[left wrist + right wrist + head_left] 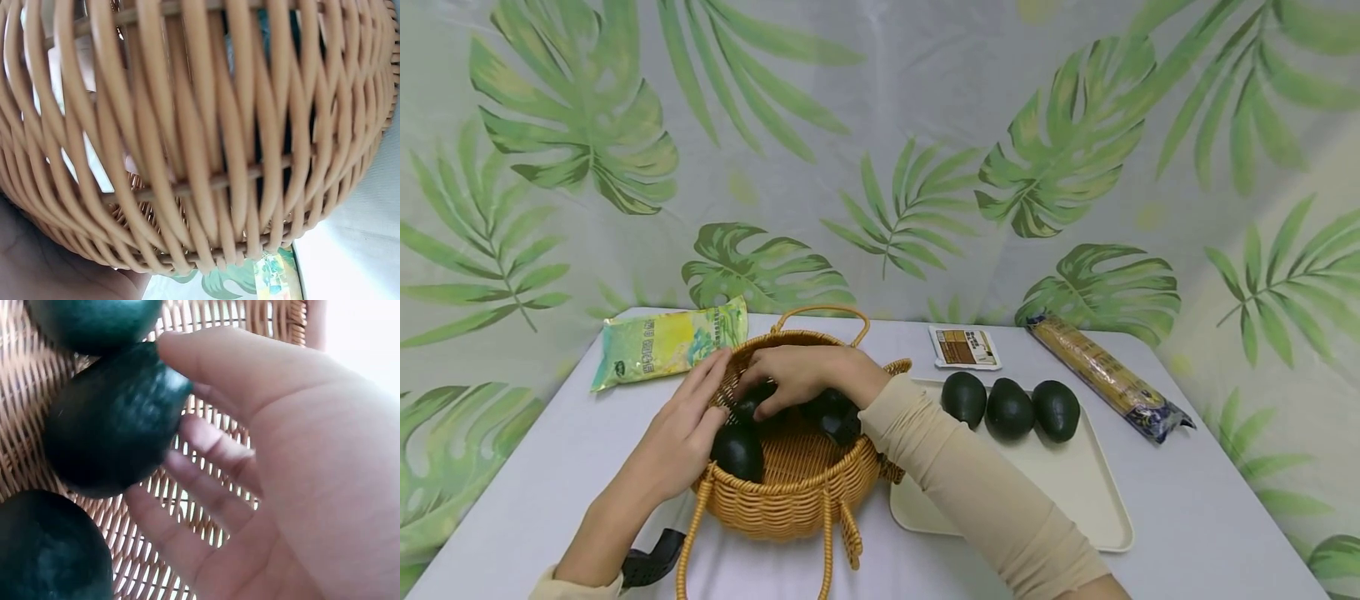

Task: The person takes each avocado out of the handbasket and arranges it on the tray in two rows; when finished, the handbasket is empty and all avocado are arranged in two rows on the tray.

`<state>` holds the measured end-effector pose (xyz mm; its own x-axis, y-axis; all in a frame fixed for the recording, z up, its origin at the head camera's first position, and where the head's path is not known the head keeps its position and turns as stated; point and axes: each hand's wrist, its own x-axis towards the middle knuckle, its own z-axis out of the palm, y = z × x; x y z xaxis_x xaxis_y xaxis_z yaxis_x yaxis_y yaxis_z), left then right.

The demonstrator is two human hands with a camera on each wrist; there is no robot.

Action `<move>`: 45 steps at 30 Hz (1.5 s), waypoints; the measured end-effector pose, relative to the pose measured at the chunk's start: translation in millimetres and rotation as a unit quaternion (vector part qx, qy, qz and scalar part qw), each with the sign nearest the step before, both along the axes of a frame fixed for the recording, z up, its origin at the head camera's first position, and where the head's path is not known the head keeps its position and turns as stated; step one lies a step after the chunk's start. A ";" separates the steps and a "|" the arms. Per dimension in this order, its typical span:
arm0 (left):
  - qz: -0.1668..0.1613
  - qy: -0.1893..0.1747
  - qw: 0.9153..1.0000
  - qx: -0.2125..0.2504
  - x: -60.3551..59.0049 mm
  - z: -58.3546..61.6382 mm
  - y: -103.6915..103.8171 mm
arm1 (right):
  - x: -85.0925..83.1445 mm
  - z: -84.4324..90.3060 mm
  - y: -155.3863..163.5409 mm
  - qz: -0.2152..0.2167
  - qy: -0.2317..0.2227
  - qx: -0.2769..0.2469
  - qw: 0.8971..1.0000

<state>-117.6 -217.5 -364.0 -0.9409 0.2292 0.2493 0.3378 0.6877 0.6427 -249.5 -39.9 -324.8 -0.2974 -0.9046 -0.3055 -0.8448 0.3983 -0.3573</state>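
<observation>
A round wicker basket (pixel 775 504) with loop handles stands on the table. My left hand (pixel 681 425) holds its left rim, thumb over the edge and palm along the outer wall; in the left wrist view the weave hides most of that hand. Down inside the basket, my right hand (pixel 797 375) holds a dark green avocado (pixel 119 419), thumb on top and fingers curled about its far side. Two more avocados, one above (pixel 97 322) and one below (pixel 50 550), lie by it in the right wrist view. Another view of the lower-left avocado (pixel 737 452) shows below my left thumb.
Right of the basket, a cream tray (pixel 1060 500) bears three avocados (pixel 1010 410) in a row. Behind stand a yellow-green packet (pixel 666 346), a small white-and-brown packet (pixel 966 347) and a long noodle pack (pixel 1105 375). A leaf-print curtain (pixel 925 167) backs the table.
</observation>
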 end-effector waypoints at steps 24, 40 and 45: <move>0.003 -0.001 1.000 0.002 -2.1 -3.4 0.8 | 3.0 -8.1 6.9 -0.059 -0.058 0.090 0.992; 0.000 0.007 1.000 0.005 -2.7 -3.4 0.7 | 6.4 -8.6 6.4 -0.056 -0.058 0.159 0.984; -0.001 0.008 1.000 0.005 -3.1 -3.5 0.7 | 7.8 -6.3 6.2 -0.057 -0.060 0.185 0.979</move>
